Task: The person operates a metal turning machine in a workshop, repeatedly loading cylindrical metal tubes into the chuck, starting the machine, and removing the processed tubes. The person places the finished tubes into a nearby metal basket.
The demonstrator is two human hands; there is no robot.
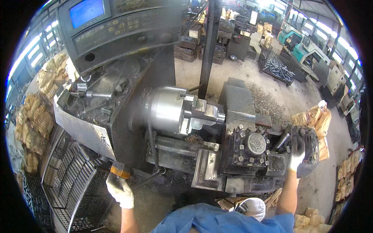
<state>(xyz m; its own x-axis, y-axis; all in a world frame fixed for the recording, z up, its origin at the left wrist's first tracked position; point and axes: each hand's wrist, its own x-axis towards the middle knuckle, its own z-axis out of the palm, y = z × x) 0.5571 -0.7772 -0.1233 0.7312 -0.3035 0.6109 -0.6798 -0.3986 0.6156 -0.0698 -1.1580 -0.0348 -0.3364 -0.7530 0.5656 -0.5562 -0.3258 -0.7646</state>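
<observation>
Left gloved hand [121, 191] below dark cabinet [128, 143], fingers clamped on near edge of orange-brown block [121, 172], probably leaving far end free. Right gloved hand [298, 153] at right end of lathe [239, 105], perhaps for control; cannot tell finger closure. Tool post [254, 143] near silver chuck [166, 108], presumably for cutting reach.

Turret [255, 143] right of chuck [168, 108] (nearer)

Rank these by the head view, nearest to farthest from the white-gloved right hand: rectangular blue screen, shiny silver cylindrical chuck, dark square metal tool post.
1. Tool post, to the left of the right hand.
2. Chuck, farther left, near the picture's middle.
3. Screen, at upper left.
</observation>
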